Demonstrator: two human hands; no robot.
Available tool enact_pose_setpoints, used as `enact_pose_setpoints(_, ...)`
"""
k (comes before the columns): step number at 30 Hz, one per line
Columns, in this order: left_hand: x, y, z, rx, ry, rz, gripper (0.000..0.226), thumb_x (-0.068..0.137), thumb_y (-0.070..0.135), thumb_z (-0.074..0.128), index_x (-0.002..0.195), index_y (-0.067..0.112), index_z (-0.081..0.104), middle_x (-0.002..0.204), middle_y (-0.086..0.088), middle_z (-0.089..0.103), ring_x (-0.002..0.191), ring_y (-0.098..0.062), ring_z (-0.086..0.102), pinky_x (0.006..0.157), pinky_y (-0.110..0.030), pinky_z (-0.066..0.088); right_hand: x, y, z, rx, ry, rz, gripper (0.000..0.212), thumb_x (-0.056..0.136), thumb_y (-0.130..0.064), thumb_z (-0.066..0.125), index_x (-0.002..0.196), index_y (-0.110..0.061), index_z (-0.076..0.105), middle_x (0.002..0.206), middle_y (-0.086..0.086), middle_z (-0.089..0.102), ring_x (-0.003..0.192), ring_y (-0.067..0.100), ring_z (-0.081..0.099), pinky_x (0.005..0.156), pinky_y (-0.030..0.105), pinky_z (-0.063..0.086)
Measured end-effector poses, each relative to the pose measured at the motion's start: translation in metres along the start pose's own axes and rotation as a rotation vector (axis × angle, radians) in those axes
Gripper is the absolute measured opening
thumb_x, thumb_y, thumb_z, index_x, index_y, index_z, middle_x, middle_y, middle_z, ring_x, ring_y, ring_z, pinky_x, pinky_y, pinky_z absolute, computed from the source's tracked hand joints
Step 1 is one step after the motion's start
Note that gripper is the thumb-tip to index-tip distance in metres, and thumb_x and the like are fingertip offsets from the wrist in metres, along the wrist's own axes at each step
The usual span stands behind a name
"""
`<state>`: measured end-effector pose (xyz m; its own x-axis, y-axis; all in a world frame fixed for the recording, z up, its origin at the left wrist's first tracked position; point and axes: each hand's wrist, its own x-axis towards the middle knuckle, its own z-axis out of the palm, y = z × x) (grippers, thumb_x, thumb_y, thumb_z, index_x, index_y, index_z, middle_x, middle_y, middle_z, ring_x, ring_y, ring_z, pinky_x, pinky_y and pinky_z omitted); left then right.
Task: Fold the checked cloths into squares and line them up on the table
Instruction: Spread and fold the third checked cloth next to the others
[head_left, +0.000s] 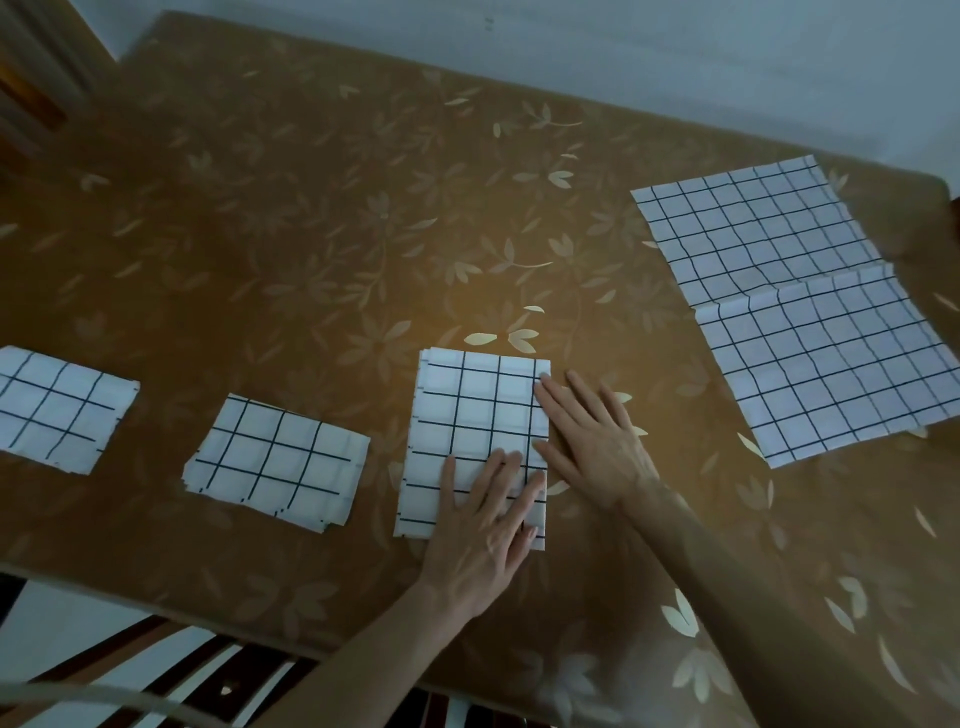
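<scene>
Left hand (480, 525) lies flat on the strip (475, 441), fingers (511, 470) apart; right hand (592, 441) flat on its right edge; the strip lies mid-surface (311, 208) beside two squares (280, 462); lifting either could let the layers spring open, or skew the row.

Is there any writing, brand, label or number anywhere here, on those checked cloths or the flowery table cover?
None can be read.
White cloths with dark grid lines: only the grid, no label or print showing.
Brown table cover with pale leaf pattern: pattern only, no words.
Small dark mark on the pale wall: too small and blurred to tell whether it is writing.
</scene>
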<state>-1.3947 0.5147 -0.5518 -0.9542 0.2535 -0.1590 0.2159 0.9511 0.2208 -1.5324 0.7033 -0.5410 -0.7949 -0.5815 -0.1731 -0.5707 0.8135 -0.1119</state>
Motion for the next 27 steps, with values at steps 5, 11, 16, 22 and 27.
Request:
enact_pose_setpoints(5, -0.001, -0.001, -0.003, -0.014, 0.0, -0.012, 0.07, 0.104, 0.059, 0.03, 0.164, 0.032, 0.006, 0.172, -0.006, 0.005, 0.158, -0.029, 0.005, 0.12, -0.068, 0.018, -0.008, -0.007, 0.0, -0.005, 0.059, -0.068, 0.067, 0.11, -0.055, 0.023, 0.165, -0.02, 0.008, 0.173, -0.003, 0.005, 0.16, 0.013, -0.001, 0.129, 0.047, 0.013)
enact_pose_setpoints(11, -0.001, -0.002, -0.003, 0.013, -0.01, -0.017, 0.07, 0.104, 0.06, 0.026, 0.163, 0.033, 0.001, 0.172, -0.005, -0.001, 0.158, -0.032, 0.0, 0.119, -0.069, 0.016, 0.017, 0.002, 0.003, 0.001, -0.043, -0.101, 0.075, 0.106, -0.067, 0.014, 0.165, -0.026, -0.006, 0.173, -0.009, -0.006, 0.158, 0.007, -0.009, 0.129, 0.053, 0.008)
enact_pose_setpoints(16, -0.001, -0.001, -0.003, 0.02, -0.04, -0.01, 0.07, 0.104, 0.062, 0.024, 0.163, 0.033, 0.002, 0.172, -0.006, 0.001, 0.158, -0.033, 0.0, 0.118, -0.069, 0.016, 0.032, 0.01, -0.001, 0.013, -0.033, -0.017, 0.075, 0.105, -0.068, 0.01, 0.164, -0.027, -0.009, 0.172, -0.011, -0.011, 0.157, 0.005, -0.012, 0.128, 0.054, 0.008)
enact_pose_setpoints(22, -0.001, -0.003, 0.0, 0.0, -0.037, -0.002, 0.077, 0.102, 0.068, 0.025, 0.164, 0.03, 0.0, 0.172, -0.003, -0.005, 0.158, -0.03, -0.004, 0.12, -0.067, 0.013, -0.006, -0.009, -0.007, 0.08, 0.065, -0.02, 0.07, 0.11, -0.054, 0.028, 0.165, -0.02, 0.0, 0.173, -0.004, -0.003, 0.159, 0.01, -0.007, 0.13, 0.046, 0.006)
enact_pose_setpoints(27, -0.001, -0.002, 0.0, -0.011, -0.035, -0.033, 0.082, 0.101, 0.071, 0.021, 0.163, 0.018, 0.013, 0.173, -0.003, 0.001, 0.159, -0.026, -0.001, 0.121, -0.066, 0.014, -0.032, -0.003, 0.009, 0.084, -0.015, -0.029, 0.072, 0.108, -0.059, 0.028, 0.165, -0.023, 0.003, 0.173, -0.007, -0.003, 0.159, 0.011, -0.008, 0.129, 0.048, 0.012)
